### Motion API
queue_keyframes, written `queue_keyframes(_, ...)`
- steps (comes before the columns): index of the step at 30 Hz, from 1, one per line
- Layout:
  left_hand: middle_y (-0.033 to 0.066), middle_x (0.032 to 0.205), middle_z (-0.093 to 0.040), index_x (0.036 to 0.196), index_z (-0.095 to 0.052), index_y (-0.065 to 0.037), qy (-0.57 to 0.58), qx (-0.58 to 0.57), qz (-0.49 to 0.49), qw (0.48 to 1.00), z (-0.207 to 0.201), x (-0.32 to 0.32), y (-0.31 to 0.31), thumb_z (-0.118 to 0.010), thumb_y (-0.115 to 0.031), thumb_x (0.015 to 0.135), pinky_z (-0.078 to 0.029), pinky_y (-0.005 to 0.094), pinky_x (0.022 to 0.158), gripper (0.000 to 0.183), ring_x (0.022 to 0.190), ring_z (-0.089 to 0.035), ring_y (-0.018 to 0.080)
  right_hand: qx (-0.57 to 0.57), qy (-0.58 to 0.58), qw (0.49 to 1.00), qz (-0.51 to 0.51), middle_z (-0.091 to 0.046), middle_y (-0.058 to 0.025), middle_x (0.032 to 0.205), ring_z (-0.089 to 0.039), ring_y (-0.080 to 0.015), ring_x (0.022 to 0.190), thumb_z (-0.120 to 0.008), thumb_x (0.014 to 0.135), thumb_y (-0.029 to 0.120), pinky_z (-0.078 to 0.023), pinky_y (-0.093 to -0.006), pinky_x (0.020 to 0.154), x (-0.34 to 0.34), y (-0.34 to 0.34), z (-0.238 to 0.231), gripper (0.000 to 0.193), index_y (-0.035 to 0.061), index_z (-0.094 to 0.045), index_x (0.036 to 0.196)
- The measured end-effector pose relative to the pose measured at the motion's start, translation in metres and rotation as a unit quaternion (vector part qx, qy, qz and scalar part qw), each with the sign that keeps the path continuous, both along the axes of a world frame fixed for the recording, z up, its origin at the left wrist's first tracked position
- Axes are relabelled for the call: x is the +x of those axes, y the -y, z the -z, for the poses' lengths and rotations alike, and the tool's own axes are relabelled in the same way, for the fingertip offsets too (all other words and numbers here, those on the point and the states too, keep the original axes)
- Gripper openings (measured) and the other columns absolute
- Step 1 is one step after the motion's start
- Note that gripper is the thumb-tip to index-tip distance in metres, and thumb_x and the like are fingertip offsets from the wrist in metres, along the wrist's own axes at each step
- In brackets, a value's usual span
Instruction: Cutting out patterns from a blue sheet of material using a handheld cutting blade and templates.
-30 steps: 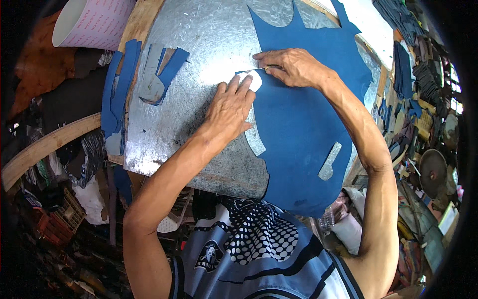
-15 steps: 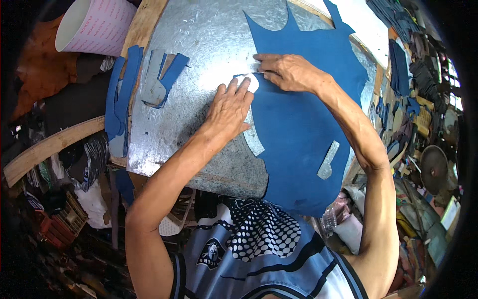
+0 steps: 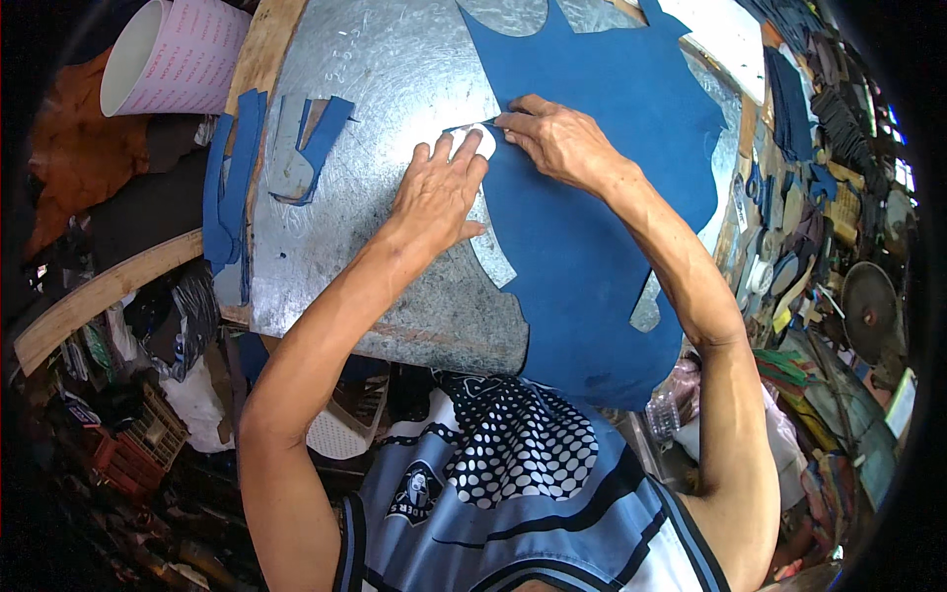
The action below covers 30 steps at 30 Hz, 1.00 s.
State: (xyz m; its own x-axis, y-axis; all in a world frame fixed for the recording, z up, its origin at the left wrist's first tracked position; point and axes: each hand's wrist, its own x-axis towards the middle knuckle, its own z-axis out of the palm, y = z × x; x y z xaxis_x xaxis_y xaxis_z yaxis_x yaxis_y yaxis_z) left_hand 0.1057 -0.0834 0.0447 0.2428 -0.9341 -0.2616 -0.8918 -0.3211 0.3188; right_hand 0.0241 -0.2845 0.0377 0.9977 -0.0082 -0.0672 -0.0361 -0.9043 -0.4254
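Note:
A large blue sheet [image 3: 592,237], leather-like with a jagged far edge, is spread over a grey metal work surface [image 3: 375,89]. Along its left edge lies a curved, pale speckled template [image 3: 498,252] with a rounded white end. My left hand [image 3: 434,192] rests on this template, fingers spread and flat near the white end. At that same end, my right hand [image 3: 562,143] is closed, thumb and index fingertips together over the sheet's edge. What they pinch is hidden. A smaller speckled template [image 3: 646,304] lies on the sheet's right part, partly behind my right forearm.
Blue offcuts [image 3: 232,187] hang over the surface's left edge. Another blue scrap with a grey piece [image 3: 308,148] lies nearer the middle. A pink-white bucket [image 3: 192,59] stands at the far left. Piled scraps and a round metal disc [image 3: 868,308] crowd the right side.
The view has shifted slightly. My right hand has come closer along the sheet's edge, and its fingers are drawn tighter together. My left hand stays on the template.

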Motion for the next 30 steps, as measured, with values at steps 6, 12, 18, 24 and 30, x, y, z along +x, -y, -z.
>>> queue_keyframes(6,0.0176,0.149,-0.042,0.124,-0.056,-0.003,0.001,0.012,0.002,1.000,-0.003,0.000,0.001,-0.090,-0.036,0.060,-0.037,0.0438,0.103,0.080,0.133,-0.042,0.0367,0.018,-0.002,1.000,0.014,-0.064,-0.0131,0.123,-0.068,-0.0336,0.098,-0.060,0.093,0.016,-0.057,-0.0433,0.082,-0.005,-0.002,0.003,0.025,0.0083,-0.070,0.115)
queue_keyframes(12,0.0178,0.149,-0.043,0.125,-0.056,-0.003,0.010,0.003,0.005,1.000,-0.001,-0.001,0.000,-0.090,-0.036,0.060,-0.038,0.0445,0.103,0.081,0.132,-0.043,0.0367,0.024,0.021,0.999,0.028,-0.064,-0.0153,0.123,-0.067,-0.0353,0.100,-0.059,0.094,0.016,-0.057,-0.0444,0.083,-0.010,-0.006,0.006,0.025,0.0061,-0.069,0.114)
queue_keyframes(18,0.0175,0.148,-0.044,0.124,-0.056,-0.003,0.008,0.007,0.004,1.000,0.000,0.001,0.000,-0.091,-0.035,0.059,-0.038,0.0443,0.102,0.081,0.132,-0.043,0.0363,0.054,-0.018,0.995,0.083,-0.064,-0.0187,0.117,-0.067,-0.0383,0.096,-0.058,0.095,0.015,-0.056,-0.0458,0.081,-0.010,-0.021,-0.004,0.025,0.0039,-0.068,0.114)
queue_keyframes(24,0.0174,0.148,-0.044,0.124,-0.057,-0.003,0.010,-0.001,0.004,1.000,-0.002,0.000,0.000,-0.091,-0.035,0.059,-0.039,0.0433,0.103,0.080,0.132,-0.043,0.0357,0.076,-0.013,0.989,0.123,-0.063,-0.0189,0.114,-0.067,-0.0396,0.093,-0.057,0.095,0.015,-0.055,-0.0474,0.080,-0.016,-0.031,-0.002,0.025,0.0019,-0.068,0.113)
queue_keyframes(30,0.0171,0.148,-0.043,0.124,-0.056,-0.002,0.012,0.002,0.010,1.000,-0.002,0.000,0.000,-0.091,-0.036,0.059,-0.038,0.0440,0.103,0.081,0.132,-0.043,0.0359,0.080,0.001,0.988,0.132,-0.063,-0.0185,0.119,-0.066,-0.0403,0.095,-0.056,0.096,0.016,-0.054,-0.0469,0.082,-0.025,-0.034,0.001,0.026,-0.0003,-0.067,0.113)
